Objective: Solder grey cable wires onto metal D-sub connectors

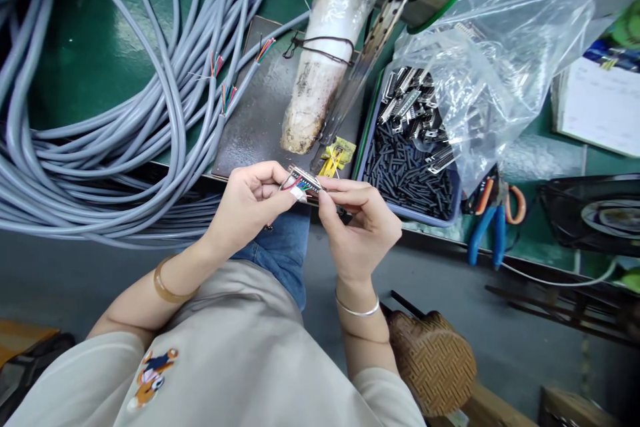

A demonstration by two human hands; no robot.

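Note:
Both hands meet just in front of the bench edge over my lap. My left hand pinches the left end of a small metal multi-pin connector with thin coloured wires soldered to it. My right hand grips the connector's right end, fingers curled and closed around it. A bangle sits on the left wrist and a thin silver one on the right. The connector lies roughly level between the two pinches.
A thick bundle of grey cables with stripped coloured ends covers the green bench on the left. A dark plate lies ahead, a blue tray of black sleeves and connectors to its right under a clear plastic bag. Blue and orange pliers lie right.

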